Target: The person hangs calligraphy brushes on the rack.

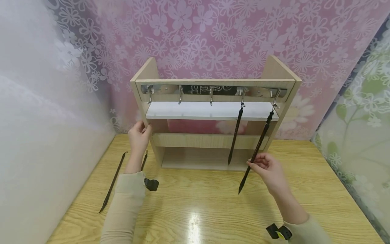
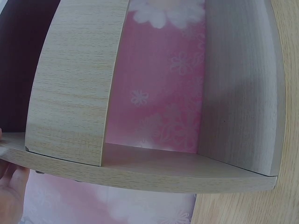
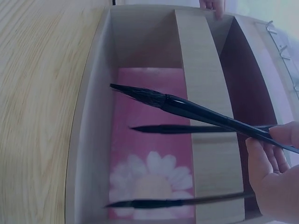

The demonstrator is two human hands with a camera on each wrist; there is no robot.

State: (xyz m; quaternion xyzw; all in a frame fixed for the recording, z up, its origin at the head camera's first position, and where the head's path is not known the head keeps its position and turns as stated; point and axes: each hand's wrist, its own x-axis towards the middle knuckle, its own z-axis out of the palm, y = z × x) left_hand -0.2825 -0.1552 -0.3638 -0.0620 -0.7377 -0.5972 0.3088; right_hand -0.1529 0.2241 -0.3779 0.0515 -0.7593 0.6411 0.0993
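Observation:
My right hand (image 1: 269, 171) pinches a dark writing brush (image 1: 259, 142) partway down its handle. The brush slants with its tip low and its top loop at the rightmost hook (image 1: 276, 96). Another dark brush (image 1: 236, 135) hangs by a loop from the neighbouring hook (image 1: 243, 96). In the right wrist view, two more brushes show behind the held brush (image 3: 196, 112): one close by (image 3: 163, 129) and one lower (image 3: 163, 203). My left hand (image 1: 139, 135) grips the left side panel of the wooden shelf (image 1: 210, 140); its fingertips reach the panel's inner side.
Two brushes lie on the wooden table at the left, one in the open (image 1: 113, 183) and one partly behind the left arm (image 1: 144, 161). A metal hook strip (image 1: 173, 89) runs along the shelf's top board. Patterned walls (image 1: 210, 37) stand behind and at the sides.

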